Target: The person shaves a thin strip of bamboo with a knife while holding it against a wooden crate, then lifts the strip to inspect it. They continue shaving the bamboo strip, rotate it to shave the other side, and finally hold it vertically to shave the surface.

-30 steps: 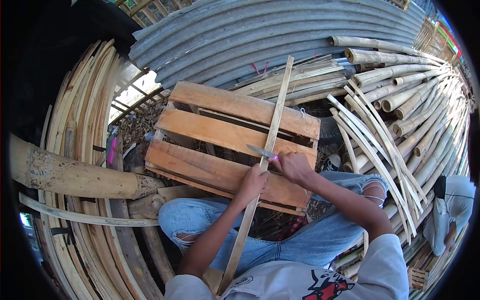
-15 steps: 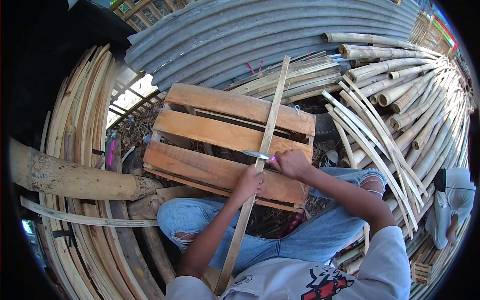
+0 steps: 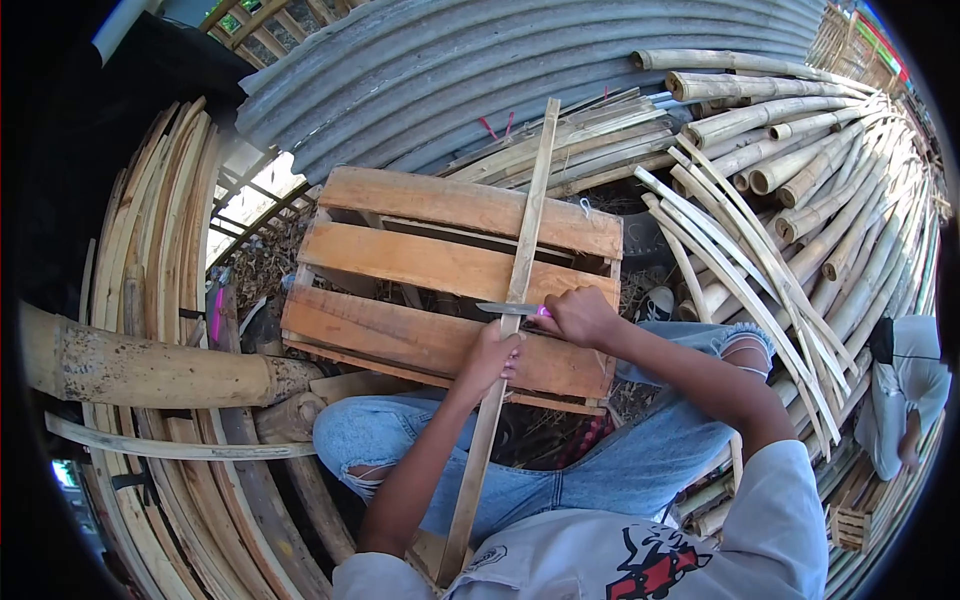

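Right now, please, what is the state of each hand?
Left hand: closed, holding the strip.
Right hand: closed, holding the knife.

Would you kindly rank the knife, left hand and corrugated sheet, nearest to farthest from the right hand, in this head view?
1. Knife: in the right hand
2. Left hand: on the strip
3. Corrugated sheet: beyond the crate

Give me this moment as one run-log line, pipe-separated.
left hand: gripping long strip | right hand: holding knife | blade: across strip, just beyond left hand | strip: crosses over slatted crate
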